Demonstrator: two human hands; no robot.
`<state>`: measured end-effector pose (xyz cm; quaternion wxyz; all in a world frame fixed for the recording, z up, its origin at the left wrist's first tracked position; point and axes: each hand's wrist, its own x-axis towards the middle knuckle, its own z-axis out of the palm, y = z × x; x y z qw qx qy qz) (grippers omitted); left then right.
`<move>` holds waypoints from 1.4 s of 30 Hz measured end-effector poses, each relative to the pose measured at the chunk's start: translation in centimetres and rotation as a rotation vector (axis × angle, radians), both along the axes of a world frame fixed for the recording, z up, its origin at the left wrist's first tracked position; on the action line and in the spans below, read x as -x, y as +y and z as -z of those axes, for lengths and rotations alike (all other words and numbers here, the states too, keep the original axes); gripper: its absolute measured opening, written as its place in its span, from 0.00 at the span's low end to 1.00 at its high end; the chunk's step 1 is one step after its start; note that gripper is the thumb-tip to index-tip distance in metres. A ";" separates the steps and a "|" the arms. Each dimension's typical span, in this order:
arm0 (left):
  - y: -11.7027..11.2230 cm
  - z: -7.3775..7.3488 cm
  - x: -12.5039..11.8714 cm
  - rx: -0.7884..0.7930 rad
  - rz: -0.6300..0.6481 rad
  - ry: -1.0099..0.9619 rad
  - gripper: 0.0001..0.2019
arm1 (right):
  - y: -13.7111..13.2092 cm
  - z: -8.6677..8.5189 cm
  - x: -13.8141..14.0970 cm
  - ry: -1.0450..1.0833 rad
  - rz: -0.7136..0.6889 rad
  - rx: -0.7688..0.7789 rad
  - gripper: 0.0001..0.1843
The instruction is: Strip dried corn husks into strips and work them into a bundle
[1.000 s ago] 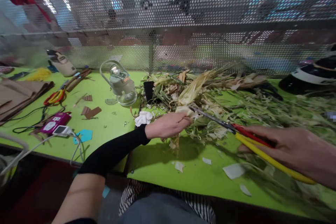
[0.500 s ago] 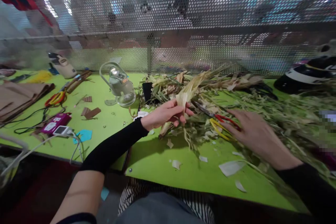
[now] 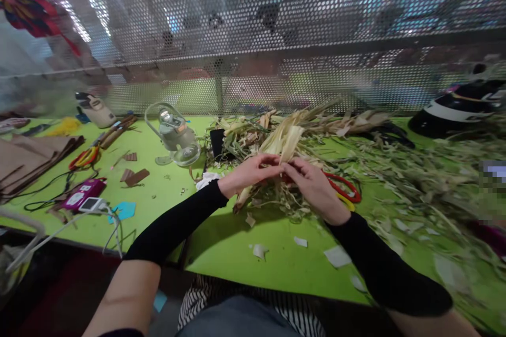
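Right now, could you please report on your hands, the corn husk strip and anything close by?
Left hand and right hand pinching corn husk strip. Red-and-yellow-handled scissors beside right hand, partly hidden. Loose husk pile just beyond.

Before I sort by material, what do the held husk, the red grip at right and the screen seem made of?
Held husk: dry plant leaf, probably corn; pale, papery, streaked lengthwise. Red grip: likely plastic; smooth, evenly coloured loop. Screen: probably metal; dull grey with regular small holes, though plastic is possible.
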<state>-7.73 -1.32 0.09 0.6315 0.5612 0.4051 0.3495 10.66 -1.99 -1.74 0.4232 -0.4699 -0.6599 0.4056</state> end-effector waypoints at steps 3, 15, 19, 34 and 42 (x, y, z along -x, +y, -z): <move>0.6 1.2 -0.5 0.050 0.065 -0.001 0.16 | 0.4 0.5 -0.5 0.021 0.069 -0.029 0.21; -0.1 2.5 -1.9 0.216 0.040 -0.174 0.07 | 0.3 1.6 -0.9 0.055 0.172 -0.083 0.16; -0.2 2.4 -2.0 0.242 0.020 -0.248 0.06 | 0.1 1.5 -0.8 0.119 0.167 -0.106 0.17; 0.3 3.6 -2.1 0.231 0.004 -0.287 0.10 | 0.1 2.0 -0.5 0.052 0.177 -0.186 0.15; 0.2 3.1 -1.9 0.209 -0.026 -0.320 0.10 | -0.7 1.7 -0.5 0.148 0.082 -0.049 0.13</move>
